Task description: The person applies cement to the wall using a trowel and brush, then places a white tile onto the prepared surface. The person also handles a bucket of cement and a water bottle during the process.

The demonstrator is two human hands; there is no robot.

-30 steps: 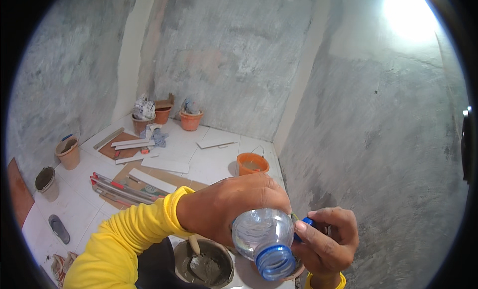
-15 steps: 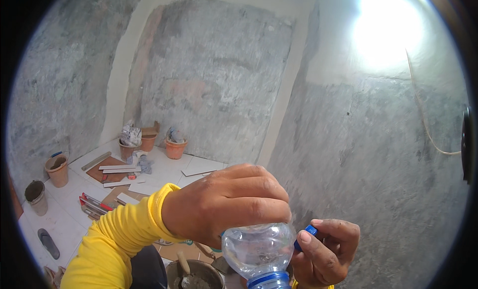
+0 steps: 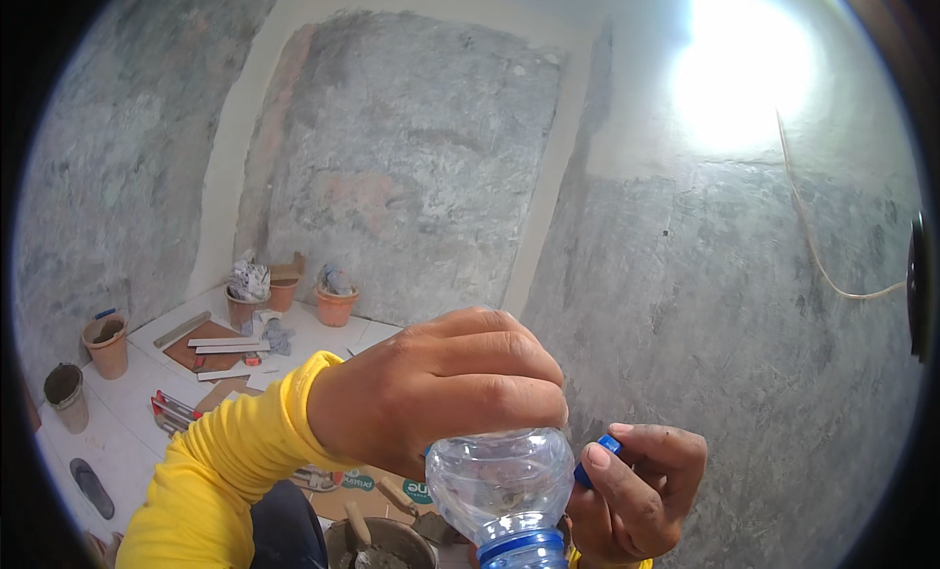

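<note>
My left hand (image 3: 446,388) is wrapped over a clear plastic bottle (image 3: 499,476), its arm in a yellow sleeve. The bottle is tilted so that its open neck, ringed in blue, points down toward the lower edge and is partly cut off. Just right of the bottle, my right hand (image 3: 646,491) pinches a blue bottle cap (image 3: 595,461) between thumb and fingers. The cap is apart from the neck. Below the left wrist stands a bucket (image 3: 411,549) of grey mortar with a wooden-handled trowel (image 3: 357,525) in it.
Orange buckets (image 3: 336,305) stand along the far wall, with more buckets (image 3: 67,398) at the left. Cut white tile strips (image 3: 227,347), a red-and-grey tile cutter (image 3: 176,410) and a dark sandal (image 3: 91,488) lie on the floor. A cable (image 3: 808,236) hangs down the right wall.
The view has tipped up slightly, so the background sits lower and further left. Bottle and left hand appear a little higher and more to the left; both grips stay the same.
</note>
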